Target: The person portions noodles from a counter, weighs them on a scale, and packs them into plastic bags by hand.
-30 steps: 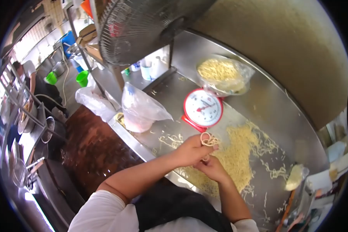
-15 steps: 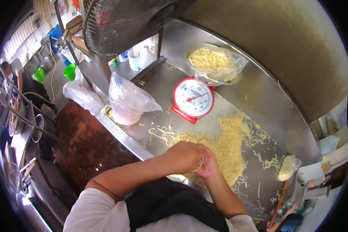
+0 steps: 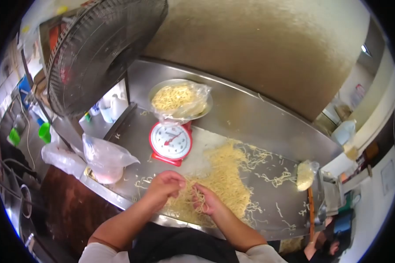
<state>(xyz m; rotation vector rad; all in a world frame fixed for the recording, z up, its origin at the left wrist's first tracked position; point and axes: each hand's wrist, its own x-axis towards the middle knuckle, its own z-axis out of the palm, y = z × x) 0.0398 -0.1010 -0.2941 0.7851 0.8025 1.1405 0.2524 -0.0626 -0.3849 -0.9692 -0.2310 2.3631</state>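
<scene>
Over the front part of a spread heap of noodles (image 3: pixel 228 171), my left hand (image 3: pixel 166 187) has its fingers curled, with whatever is between them too small to name. Just right of it, my right hand (image 3: pixel 207 200) grips a few strands of noodles (image 3: pixel 198 197) that hang from its fingers. A small gap separates the two hands. Behind my left hand stands a red dial scale (image 3: pixel 171 141), and on its top rests a metal pan (image 3: pixel 208 103) with noodles and clear plastic in it.
A filled plastic bag (image 3: pixel 104 160) stands at the counter's left edge. A large fan (image 3: pixel 103 57) hangs at the upper left. One bag of noodles (image 3: pixel 305 176) lies at the right. Part of another person (image 3: pixel 322 245) shows at the lower right. Loose strands litter the steel counter (image 3: pixel 267 219).
The view has swung to the right. My hands, together half a second ago, have moved apart, and strands now hang from the right one. A person at the lower right has come into view more.
</scene>
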